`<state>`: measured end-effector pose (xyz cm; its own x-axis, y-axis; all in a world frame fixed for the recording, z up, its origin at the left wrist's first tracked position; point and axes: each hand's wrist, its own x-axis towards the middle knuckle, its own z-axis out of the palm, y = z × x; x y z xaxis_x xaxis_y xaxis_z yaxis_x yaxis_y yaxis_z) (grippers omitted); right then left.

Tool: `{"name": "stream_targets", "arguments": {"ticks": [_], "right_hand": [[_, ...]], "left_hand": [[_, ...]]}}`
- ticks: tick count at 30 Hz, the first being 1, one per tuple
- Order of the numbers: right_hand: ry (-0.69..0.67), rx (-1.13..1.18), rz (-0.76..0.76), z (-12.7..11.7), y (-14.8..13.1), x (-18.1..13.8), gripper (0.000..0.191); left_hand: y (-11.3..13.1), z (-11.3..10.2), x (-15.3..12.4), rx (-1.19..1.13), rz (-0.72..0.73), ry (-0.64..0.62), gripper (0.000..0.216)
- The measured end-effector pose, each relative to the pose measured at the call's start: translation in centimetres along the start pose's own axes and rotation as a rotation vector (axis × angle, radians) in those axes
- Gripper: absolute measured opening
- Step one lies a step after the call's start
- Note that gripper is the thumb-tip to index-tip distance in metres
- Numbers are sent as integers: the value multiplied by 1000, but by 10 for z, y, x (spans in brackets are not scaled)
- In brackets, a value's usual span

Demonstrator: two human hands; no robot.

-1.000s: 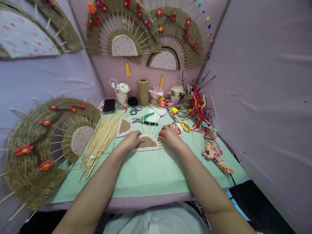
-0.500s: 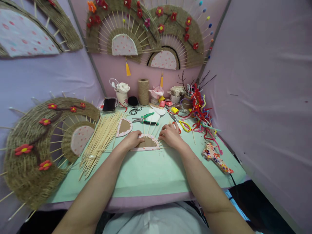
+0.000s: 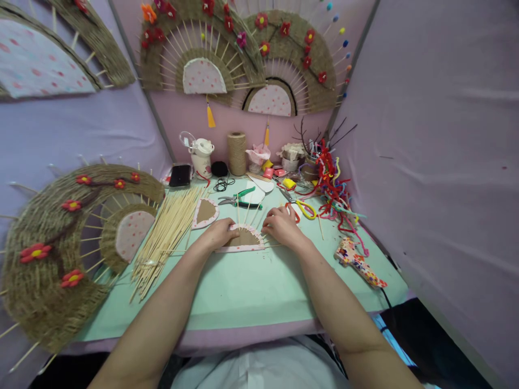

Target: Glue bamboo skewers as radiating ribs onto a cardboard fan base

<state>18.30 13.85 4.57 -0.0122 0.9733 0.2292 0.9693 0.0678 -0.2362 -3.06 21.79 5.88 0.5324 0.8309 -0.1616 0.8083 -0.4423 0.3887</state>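
**Fingers of the left hand [image 3: 219, 233] and right hand [image 3: 281, 224] are flanking a cardboard half-disc [image 3: 245, 239]**

The half-disc is lying flat on the mint-green tabletop [image 3: 243, 292], its curve facing 12 o'clock. A spotted edging [image 3: 239, 249] is running round it, and thin sticks [image 3: 247, 213] are fanning out from the curve between 12 and 3. The left hand is holding the 9 o'clock end, thumb resting on the cardboard and the other fingers bunched close together, partly hidden. The right hand is curling its fingers loosely at the 3 o'clock end, just beside the sticks; whether they are pinching one, I cannot tell.

Outward from the half-disc, a second cardboard piece [image 3: 206, 212] is lying at 10 o'clock, near the left hand. Green-handled cutters [image 3: 249, 205] are sitting at 12, and scissors [image 3: 300, 205] are lying at 2, just past the right hand, with a heap of fuzzy coloured stems [image 3: 329, 175] spilling farther out. A bundle of pale sticks [image 3: 168, 232] is stretching out at 9, a woven fan [image 3: 44, 216] standing beyond it. A flower-patterned tool [image 3: 359, 262] is lying just past 3. Well back at 12, a spool of twine [image 3: 237, 154] is standing below more fans [image 3: 205, 75] hanging on the pink wall [image 3: 174, 108].
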Motion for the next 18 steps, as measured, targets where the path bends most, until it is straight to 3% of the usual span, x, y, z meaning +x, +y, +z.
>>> {"name": "stream_targets", "arguments": {"ticks": [11, 18], "right_hand": [[176, 89, 92, -10, -2, 1, 14], [229, 103, 159, -7, -1, 3, 22]], "left_hand": [[-6, 1, 0, -49, 34, 29, 30], [-12, -1, 3, 21, -23, 40, 28]]}}
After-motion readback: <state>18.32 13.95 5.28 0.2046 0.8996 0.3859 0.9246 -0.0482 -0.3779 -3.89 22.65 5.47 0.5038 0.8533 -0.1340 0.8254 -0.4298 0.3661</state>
